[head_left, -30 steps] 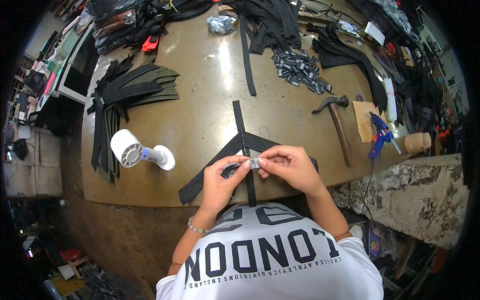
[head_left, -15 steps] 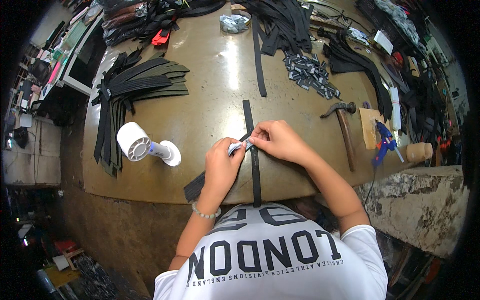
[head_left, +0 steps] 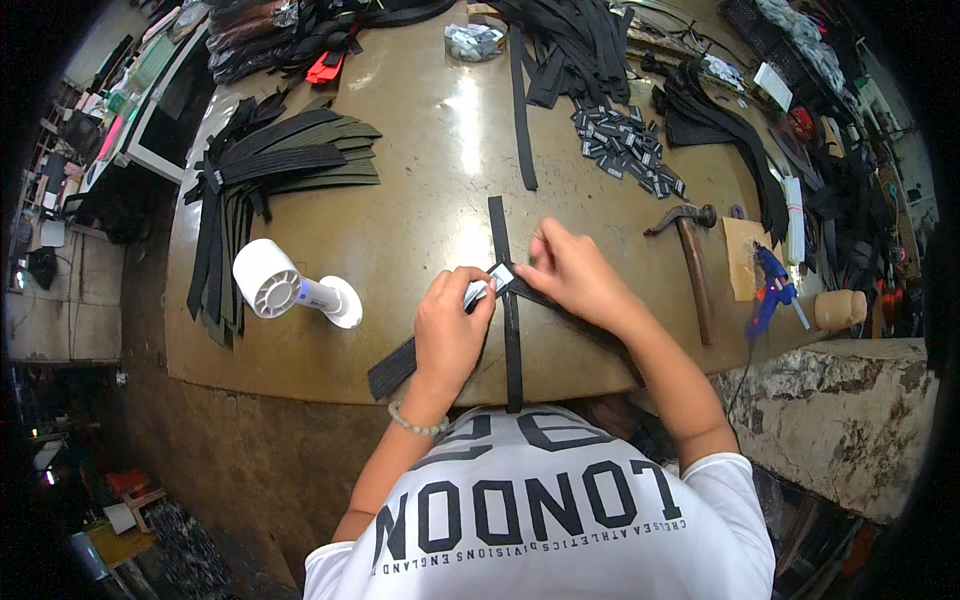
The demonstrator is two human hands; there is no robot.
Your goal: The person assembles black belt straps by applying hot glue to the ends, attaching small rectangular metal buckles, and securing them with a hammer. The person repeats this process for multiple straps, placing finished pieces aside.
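Observation:
Close to the table's front edge, my left hand (head_left: 450,318) is closed around a bundle of black webbing straps (head_left: 392,368) lying at a slant. A whitish strip (head_left: 499,275) with a dark end wraps over the bundle beside my left fingertips. Just right of it is my right hand (head_left: 575,275), its fingers curled in; whatever they may pinch is hidden. Dark strapping passes below that hand. A single black strap (head_left: 513,360) runs lengthwise beneath the bundle, reaching the front edge.
A white handheld fan (head_left: 300,290) stands left. Black and olive straps (head_left: 290,150) lie behind it. On the right are a hammer (head_left: 692,270), a blue glue gun (head_left: 770,290) and a tape roll (head_left: 840,306). Small dark labels (head_left: 625,145) lie heaped farther back, near more black straps (head_left: 580,50).
My right hand has drawn back to the right and up from the whitish strip, uncovering its dark end. My left hand keeps its hold, nearly in place.

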